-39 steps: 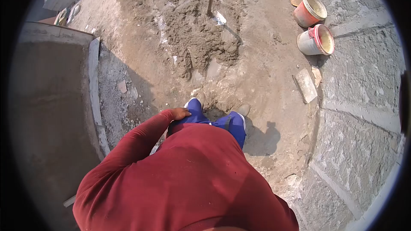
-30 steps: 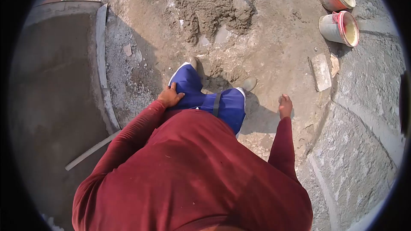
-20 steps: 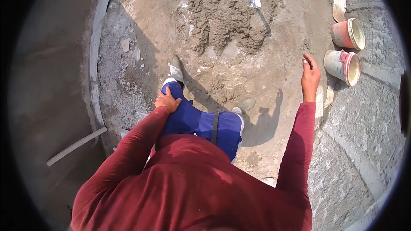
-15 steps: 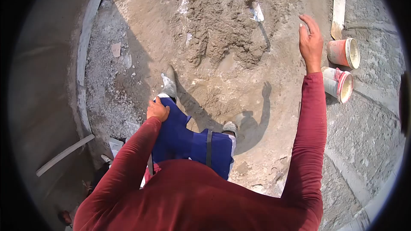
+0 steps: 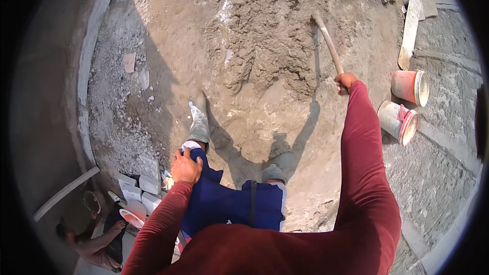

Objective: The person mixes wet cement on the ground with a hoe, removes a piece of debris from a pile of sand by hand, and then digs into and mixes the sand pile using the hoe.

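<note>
The ground (image 5: 178, 35) is sunlit, damp earth, bordered along its right edge by a rough grey surface (image 5: 423, 178). A heap of wet grey mix (image 5: 275, 35) lies at the far middle of the ground. A wooden handle (image 5: 330, 46) slants out of the heap's right edge; its far end meets the mix, and any tool head is hidden from sight.

The person's right hand (image 5: 346, 82) is closed around the near end of the handle, the arm stretched forward with a slight bend at the elbow. The left hand (image 5: 187, 168) is well apart from it, resting palm down on the left knee, fingers spread over the blue trousers (image 5: 224, 198), elbow bent. Two buckets (image 5: 404, 85) (image 5: 391, 118) lie tipped near the ground's right edge. A second person (image 5: 97, 247) is at the near left corner.
</note>
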The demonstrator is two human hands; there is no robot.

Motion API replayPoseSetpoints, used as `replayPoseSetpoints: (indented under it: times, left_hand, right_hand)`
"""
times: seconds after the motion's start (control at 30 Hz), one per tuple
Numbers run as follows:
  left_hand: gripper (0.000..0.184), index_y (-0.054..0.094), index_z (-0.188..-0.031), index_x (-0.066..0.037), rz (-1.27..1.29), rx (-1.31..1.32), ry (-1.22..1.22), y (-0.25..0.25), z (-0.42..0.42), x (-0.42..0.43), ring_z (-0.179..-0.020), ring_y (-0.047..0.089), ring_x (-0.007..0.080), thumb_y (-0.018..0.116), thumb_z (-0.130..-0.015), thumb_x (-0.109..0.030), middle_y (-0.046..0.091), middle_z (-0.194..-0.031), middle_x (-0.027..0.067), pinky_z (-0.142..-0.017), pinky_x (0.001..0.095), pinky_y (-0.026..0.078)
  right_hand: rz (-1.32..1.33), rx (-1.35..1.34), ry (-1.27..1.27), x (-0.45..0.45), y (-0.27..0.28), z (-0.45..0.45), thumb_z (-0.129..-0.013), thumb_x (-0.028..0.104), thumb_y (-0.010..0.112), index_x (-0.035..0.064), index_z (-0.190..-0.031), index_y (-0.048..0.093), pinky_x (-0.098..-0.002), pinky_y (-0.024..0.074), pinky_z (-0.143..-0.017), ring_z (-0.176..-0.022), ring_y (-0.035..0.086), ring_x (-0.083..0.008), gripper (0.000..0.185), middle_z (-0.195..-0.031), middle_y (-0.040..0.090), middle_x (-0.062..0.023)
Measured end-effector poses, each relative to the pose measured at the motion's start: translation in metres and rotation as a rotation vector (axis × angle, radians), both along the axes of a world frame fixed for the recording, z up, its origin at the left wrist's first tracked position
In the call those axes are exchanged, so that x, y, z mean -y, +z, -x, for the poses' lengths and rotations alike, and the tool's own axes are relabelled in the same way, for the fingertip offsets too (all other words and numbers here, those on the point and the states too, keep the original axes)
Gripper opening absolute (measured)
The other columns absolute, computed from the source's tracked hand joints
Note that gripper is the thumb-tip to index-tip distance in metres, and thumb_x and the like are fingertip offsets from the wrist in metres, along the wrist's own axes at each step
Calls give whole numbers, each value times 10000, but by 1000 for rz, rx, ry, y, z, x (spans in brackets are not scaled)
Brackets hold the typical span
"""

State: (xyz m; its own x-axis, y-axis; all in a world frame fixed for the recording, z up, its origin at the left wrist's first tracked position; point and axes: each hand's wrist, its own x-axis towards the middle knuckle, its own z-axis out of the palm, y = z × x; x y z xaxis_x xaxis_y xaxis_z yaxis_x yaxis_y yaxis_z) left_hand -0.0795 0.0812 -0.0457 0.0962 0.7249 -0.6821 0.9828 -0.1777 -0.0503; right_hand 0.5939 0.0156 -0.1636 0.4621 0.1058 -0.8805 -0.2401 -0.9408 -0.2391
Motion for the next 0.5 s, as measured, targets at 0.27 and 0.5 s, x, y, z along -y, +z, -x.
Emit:
replayPoseSetpoints:
  times: [0.27,0.5]
  left_hand:
    - [566,574,-1338,-91,-20,-41,-116,-20,-8,34,-1267,532,416,685,-862,-377,554,-1333,204,-1005,524,494]
    - [832,472,-1451,45,824,587,698,-203,-192,108,-1307,552,327,545,-960,-622,544,-1426,268,-1114,367,391]
  right_hand:
    - [-237,-14,-292,133,-103,311,-832,77,611,-53,-759,605,-418,456,-430,-476,589,-244,148,-628,588,-124]
    - [-154,88,-98,216,-64,450,-824,152,642,-112,-866,634,-418,522,-516,-544,674,-297,267,-666,648,-206]
